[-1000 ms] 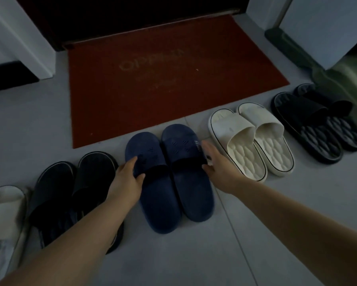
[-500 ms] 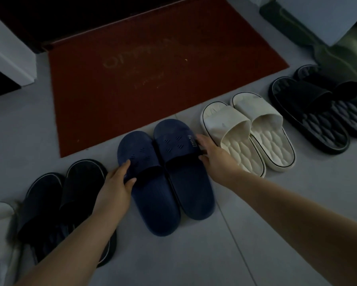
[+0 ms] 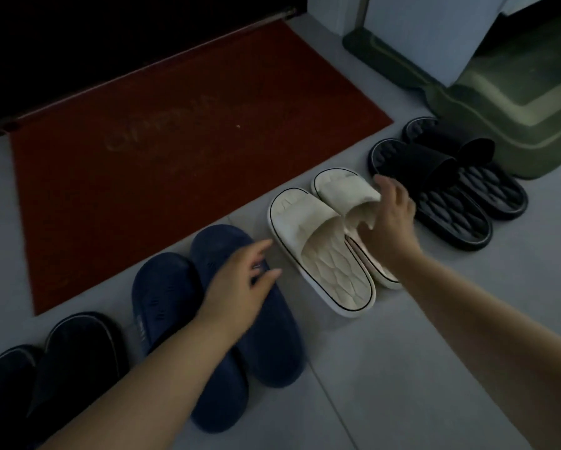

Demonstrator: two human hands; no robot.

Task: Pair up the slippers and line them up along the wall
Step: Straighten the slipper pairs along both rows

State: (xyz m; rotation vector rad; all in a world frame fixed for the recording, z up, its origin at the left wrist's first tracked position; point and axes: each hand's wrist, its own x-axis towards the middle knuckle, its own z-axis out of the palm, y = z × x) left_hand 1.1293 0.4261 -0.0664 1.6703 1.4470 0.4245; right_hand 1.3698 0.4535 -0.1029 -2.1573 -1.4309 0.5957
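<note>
Four pairs of slippers lie in a row on the grey floor along the edge of a red doormat [image 3: 175, 141]. From left to right they are a dark pair [image 3: 71, 355], a navy pair [image 3: 165, 287], a white pair [image 3: 305, 222] and a black pair [image 3: 441, 203]. My left hand [image 3: 240, 287] hovers over the right navy slipper [image 3: 272, 352] with its fingers apart. My right hand [image 3: 391, 219] grips the strap of the right white slipper [image 3: 340, 186], thumb on top and fingers under it. That slipper is tilted onto its edge against its mate.
A green plastic object [image 3: 516, 108] stands at the right, just behind the black pair. A dark doorway [image 3: 110, 34] lies beyond the mat. Bare grey floor tiles [image 3: 402, 384] stretch in front of the slippers.
Both hands have left the navy pair's sides. My right hand moved right onto the right white slipper's strap, and my left hand moved across to the right navy slipper. The view shifted right.
</note>
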